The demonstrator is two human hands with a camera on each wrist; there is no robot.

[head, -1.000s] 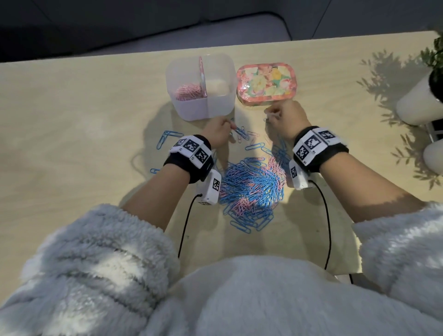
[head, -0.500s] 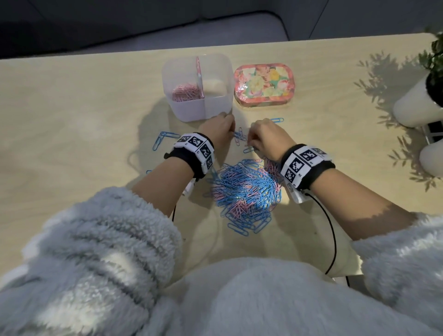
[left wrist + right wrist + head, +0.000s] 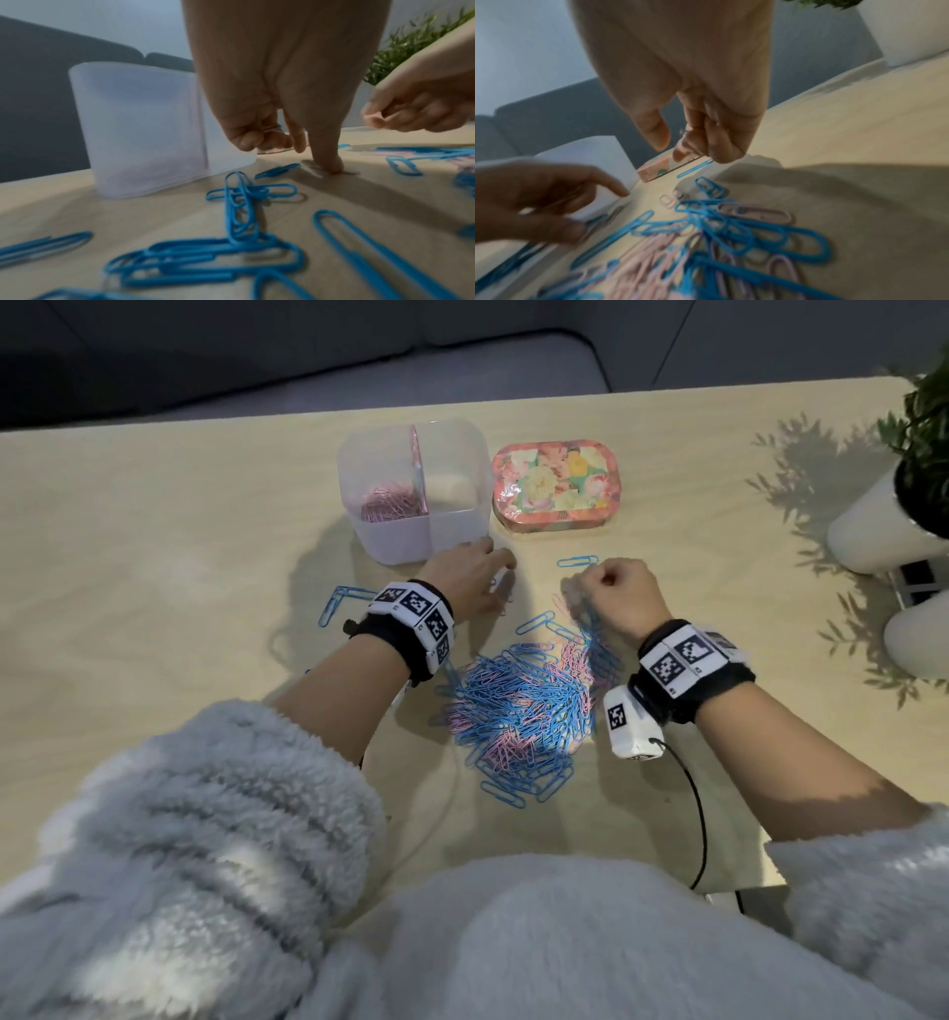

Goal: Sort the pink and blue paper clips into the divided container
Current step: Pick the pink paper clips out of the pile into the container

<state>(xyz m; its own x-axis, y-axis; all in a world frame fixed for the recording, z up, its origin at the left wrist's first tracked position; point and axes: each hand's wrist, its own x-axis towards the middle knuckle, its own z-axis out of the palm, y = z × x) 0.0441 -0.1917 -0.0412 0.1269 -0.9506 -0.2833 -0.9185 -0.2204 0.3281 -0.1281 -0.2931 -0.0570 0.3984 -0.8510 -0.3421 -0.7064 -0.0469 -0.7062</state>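
Note:
The mixed pile of blue and pink paper clips (image 3: pixel 524 706) lies on the table between my wrists. Beyond it stands the translucent divided container (image 3: pixel 411 541), with pink clips (image 3: pixel 390 503) in its left compartment. My left hand (image 3: pixel 477 582) is just in front of the container. One fingertip (image 3: pixel 331 166) presses on the table, and its other fingers curl round pale thin clips (image 3: pixel 270 128). My right hand (image 3: pixel 611 598) is a fist above the pile's far right edge. Its thumb and curled fingers pinch a thin clip (image 3: pixel 686 132) of unclear colour.
A floral tin (image 3: pixel 554 485) sits right of the container. Loose blue clips (image 3: pixel 339 603) lie to the left, and a single blue clip (image 3: pixel 577 561) lies before the tin. White plant pots (image 3: pixel 883 531) stand at the right edge. A black cable (image 3: pixel 693 814) trails from my right wrist.
My right hand came back from near the tin to the pile's far edge and closed into a fist. My left hand slid forward to the container's front.

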